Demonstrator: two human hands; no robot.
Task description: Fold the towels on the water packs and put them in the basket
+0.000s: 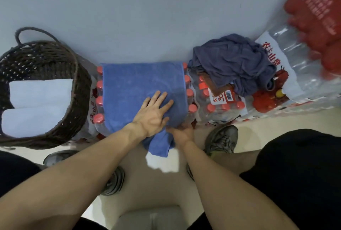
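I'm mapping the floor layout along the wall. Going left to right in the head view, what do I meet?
Basket → blue towel on a water pack → crumpled dark towel → big water pack.

Bright blue towel [140,82] on red-capped water packs [191,100] — slate-blue heap [232,63], dark brown woven basket [73,89], pale folded towels [40,91].

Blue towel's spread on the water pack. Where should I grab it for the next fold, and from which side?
Probably take the blue towel by its near end, which droops off the water pack toward you. Come from below at the front edge, where the right hand already grips, while the left hand presses it flat.
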